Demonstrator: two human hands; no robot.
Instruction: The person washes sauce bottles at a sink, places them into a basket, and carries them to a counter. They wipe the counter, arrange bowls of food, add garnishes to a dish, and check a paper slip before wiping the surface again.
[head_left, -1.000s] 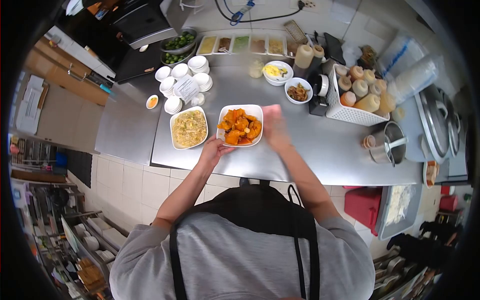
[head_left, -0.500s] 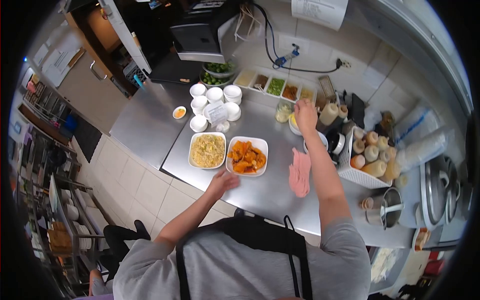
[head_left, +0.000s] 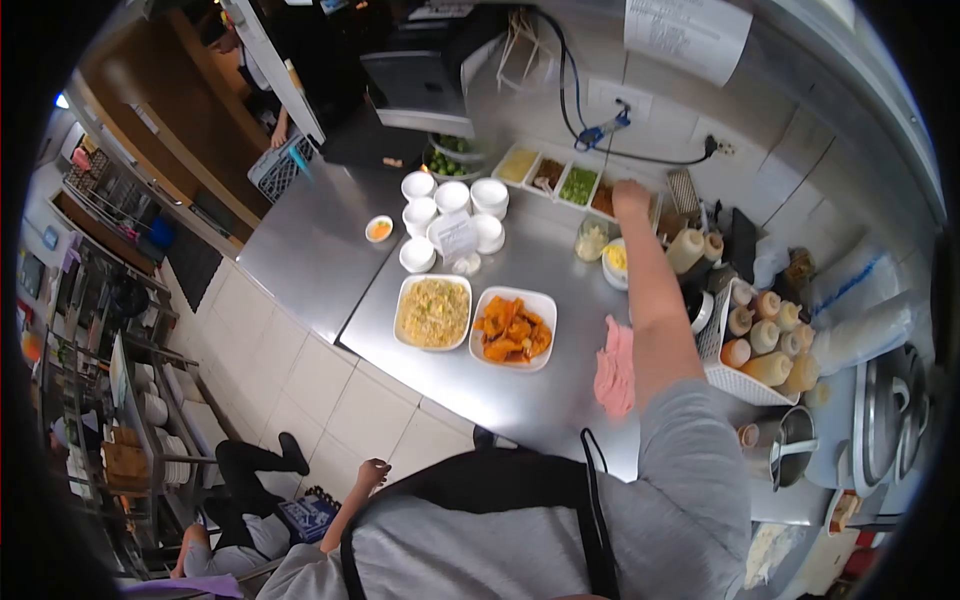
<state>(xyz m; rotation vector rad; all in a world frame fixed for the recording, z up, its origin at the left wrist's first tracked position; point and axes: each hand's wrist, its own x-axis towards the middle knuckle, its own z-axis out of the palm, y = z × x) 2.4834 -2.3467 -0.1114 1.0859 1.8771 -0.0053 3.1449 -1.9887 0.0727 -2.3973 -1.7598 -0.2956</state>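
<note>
My right hand [head_left: 630, 200] reaches to the back of the steel table, over the right end of a row of small topping containers. Its fingers look bunched; their tips and anything in them are hidden. Nearest to it are a container of reddish-brown seasoning [head_left: 603, 199] and one of chopped green onion [head_left: 578, 186]. Just in front stands a white bowl of yellow food [head_left: 616, 260], beside a glass jar of pale pieces [head_left: 591, 238]. My left hand [head_left: 373, 474] hangs off the table's front edge, loosely curled, with nothing visible in it. Fried rice [head_left: 433, 312] and orange-sauced pieces [head_left: 513, 330] fill two white square dishes.
White cups [head_left: 452, 197] stand stacked behind the dishes with a paper slip [head_left: 457, 236]. A pink cloth [head_left: 614, 368] lies under my right arm. At right are a basket of squeeze bottles [head_left: 765, 338] and a metal pot [head_left: 796, 446]. Other people are at the doorway and lower left.
My right hand has moved from the bowl of yellow food back to the topping containers. My left hand has dropped from beside the orange dish to below the table edge. The view has shifted.
</note>
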